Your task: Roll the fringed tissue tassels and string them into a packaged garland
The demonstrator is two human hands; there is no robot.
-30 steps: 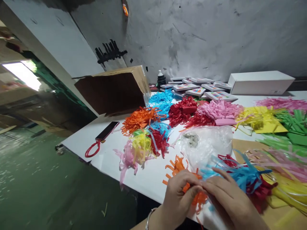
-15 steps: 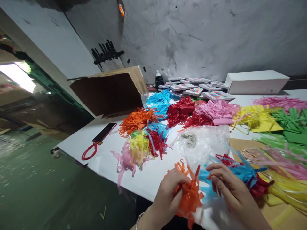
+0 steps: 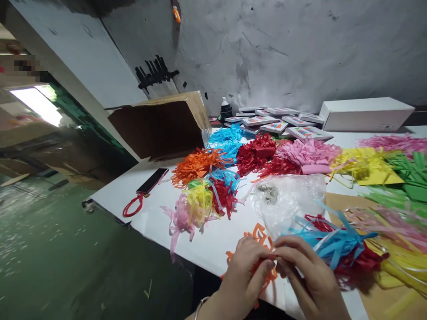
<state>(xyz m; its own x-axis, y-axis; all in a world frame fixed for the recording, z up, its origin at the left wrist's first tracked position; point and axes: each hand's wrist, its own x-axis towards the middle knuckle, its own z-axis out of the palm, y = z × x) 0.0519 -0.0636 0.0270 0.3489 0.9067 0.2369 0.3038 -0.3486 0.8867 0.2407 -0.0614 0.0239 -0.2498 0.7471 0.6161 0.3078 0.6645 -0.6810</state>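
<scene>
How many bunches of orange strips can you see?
2. One orange bunch lies beside the open cardboard box; the other orange bunch is at the left hand and right hand, which partly cover it. More could be hidden.

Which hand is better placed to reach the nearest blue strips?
Probably the right hand: it is beside the blue strips, while the left hand is farther off, on the orange strips.

You work in what looks like a workshop: bright fringed paper bundles crowd your long white table, beside a scuffed grey wall and scrap-littered green floor.
</scene>
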